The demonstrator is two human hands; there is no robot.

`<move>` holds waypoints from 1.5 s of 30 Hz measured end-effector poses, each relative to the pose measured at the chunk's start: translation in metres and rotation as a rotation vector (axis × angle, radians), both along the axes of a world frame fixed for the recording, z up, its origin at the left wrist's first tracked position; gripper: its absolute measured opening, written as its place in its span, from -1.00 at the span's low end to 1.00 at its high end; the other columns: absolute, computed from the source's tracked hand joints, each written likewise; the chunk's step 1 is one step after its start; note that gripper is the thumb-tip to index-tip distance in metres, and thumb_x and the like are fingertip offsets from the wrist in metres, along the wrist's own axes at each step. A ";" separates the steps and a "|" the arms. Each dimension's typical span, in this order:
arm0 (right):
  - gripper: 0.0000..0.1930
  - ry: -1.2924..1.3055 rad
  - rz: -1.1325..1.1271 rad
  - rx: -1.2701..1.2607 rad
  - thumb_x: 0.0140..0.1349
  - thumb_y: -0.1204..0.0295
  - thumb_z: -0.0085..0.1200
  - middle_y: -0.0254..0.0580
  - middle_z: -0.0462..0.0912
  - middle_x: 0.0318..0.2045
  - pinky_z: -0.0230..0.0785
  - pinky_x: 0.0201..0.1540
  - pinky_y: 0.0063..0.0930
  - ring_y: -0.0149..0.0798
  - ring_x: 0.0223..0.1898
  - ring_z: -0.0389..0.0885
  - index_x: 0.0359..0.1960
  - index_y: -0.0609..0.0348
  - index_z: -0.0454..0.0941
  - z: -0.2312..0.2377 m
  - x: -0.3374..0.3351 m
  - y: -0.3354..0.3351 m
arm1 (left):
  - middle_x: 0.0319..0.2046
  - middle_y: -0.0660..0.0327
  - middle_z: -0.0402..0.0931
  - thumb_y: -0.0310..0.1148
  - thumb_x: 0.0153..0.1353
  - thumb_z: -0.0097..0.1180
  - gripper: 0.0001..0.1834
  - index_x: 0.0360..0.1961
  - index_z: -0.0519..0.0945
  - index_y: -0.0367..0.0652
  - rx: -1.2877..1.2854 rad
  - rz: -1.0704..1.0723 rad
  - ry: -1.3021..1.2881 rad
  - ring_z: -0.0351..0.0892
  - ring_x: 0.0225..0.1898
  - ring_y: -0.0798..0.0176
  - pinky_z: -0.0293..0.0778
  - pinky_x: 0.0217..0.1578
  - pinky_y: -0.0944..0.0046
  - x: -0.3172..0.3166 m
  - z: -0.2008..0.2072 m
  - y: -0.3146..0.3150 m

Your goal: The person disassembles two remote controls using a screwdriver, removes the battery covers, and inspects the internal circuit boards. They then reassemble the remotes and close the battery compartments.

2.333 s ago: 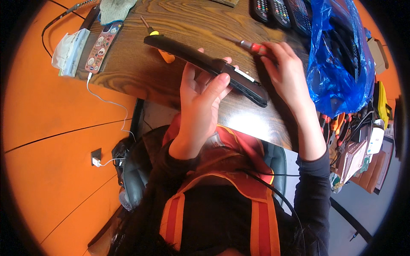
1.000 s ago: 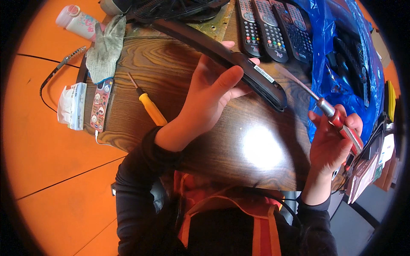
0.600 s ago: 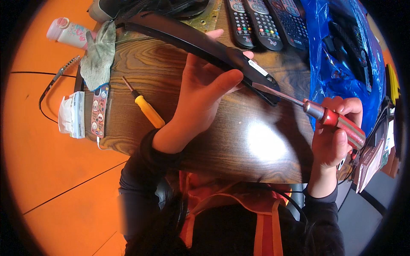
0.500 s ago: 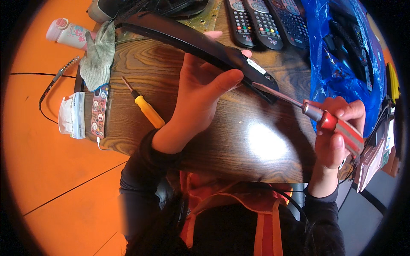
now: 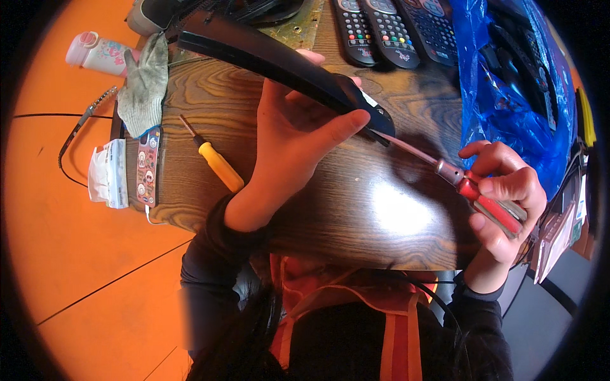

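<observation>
My left hand [image 5: 295,136] is wrapped around a long black remote control [image 5: 279,66], lifted above the table and seen edge-on. A pale label shows partly near its rounded right end. Between the fingers of my right hand [image 5: 508,197] is a screwdriver [image 5: 451,173] with a red and grey handle. Its metal tip meets the edge of the remote near my left thumb; whether it sits in the seam is too small to tell. A second screwdriver [image 5: 219,166], yellow-handled, lies on the dark wood table [image 5: 330,222] left of my left hand.
Several remotes [image 5: 387,32] lie at the back. A blue plastic bag [image 5: 486,108] of dark items stands at the right. Along the left edge are a work glove [image 5: 145,86], a patterned phone [image 5: 149,166] with a cable, a white packet [image 5: 109,173] and a bottle [image 5: 95,52].
The remote has tilted and shifted slightly left with my left hand. My right hand has turned the screwdriver's handle and moved it a little left, keeping the tip at the remote's edge.
</observation>
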State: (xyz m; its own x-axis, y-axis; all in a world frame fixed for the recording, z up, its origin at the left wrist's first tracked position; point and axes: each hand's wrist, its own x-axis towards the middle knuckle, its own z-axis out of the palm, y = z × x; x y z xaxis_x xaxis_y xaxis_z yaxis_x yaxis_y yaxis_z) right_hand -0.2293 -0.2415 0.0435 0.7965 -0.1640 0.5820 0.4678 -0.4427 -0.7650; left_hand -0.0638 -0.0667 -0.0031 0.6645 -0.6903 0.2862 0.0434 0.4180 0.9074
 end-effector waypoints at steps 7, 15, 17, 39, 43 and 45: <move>-0.76 0.016 0.032 -0.188 -0.26 0.52 0.19 0.03 0.49 -0.55 0.37 -0.46 -0.43 -0.11 -0.52 0.52 -0.48 0.30 0.48 0.002 0.005 0.007 | -0.17 -0.02 0.46 -0.60 0.05 0.09 -0.51 -0.01 0.19 -0.14 0.135 0.096 0.166 0.47 -0.06 0.10 0.46 -0.12 0.26 0.004 0.004 0.002; -0.73 0.297 -0.219 0.340 -0.16 0.47 0.22 -0.15 0.49 -0.49 0.29 -0.39 -0.58 -0.34 -0.46 0.47 -0.43 0.36 0.44 -0.001 -0.002 0.018 | -0.21 0.02 0.46 -0.62 0.06 0.07 -0.54 -0.04 0.19 -0.17 0.156 0.113 0.036 0.47 -0.06 0.10 0.45 -0.09 0.23 0.005 0.005 0.001; -0.71 0.349 -0.270 0.348 -0.14 0.43 0.23 -0.21 0.49 -0.47 0.26 -0.34 -0.61 -0.41 -0.43 0.44 -0.43 0.35 0.43 -0.004 -0.004 0.022 | -0.23 0.03 0.46 -0.62 0.05 0.07 -0.55 -0.05 0.19 -0.18 0.157 0.125 0.024 0.47 -0.07 0.10 0.46 -0.10 0.23 0.005 0.004 0.001; -0.81 0.264 -0.039 -0.090 -0.23 0.58 0.19 -0.09 0.54 -0.55 0.34 -0.46 -0.54 -0.23 -0.49 0.55 -0.56 0.31 0.41 0.009 -0.001 -0.004 | -0.20 -0.09 0.47 -0.55 -0.01 0.16 -0.48 -0.05 0.17 -0.27 0.129 0.023 -0.203 0.48 -0.09 0.10 0.41 -0.04 0.19 0.012 0.009 0.007; -0.79 0.171 -0.081 -0.266 -0.20 0.58 0.21 -0.07 0.51 -0.54 0.37 -0.47 -0.44 -0.12 -0.49 0.53 -0.60 0.27 0.36 0.004 0.002 0.005 | -0.25 0.01 0.47 -0.58 -0.06 0.22 -0.43 -0.08 0.15 -0.23 0.091 0.059 -0.015 0.51 -0.15 0.19 0.51 -0.12 0.27 0.016 0.009 0.006; -0.81 0.166 -0.093 -0.349 -0.16 0.58 0.19 -0.05 0.49 -0.53 0.36 -0.48 -0.42 -0.09 -0.50 0.50 -0.58 0.27 0.37 0.003 0.001 0.011 | -0.27 0.03 0.47 -0.59 -0.06 0.21 -0.44 -0.09 0.15 -0.24 0.087 0.099 -0.016 0.52 -0.17 0.20 0.51 -0.14 0.29 0.017 0.007 0.003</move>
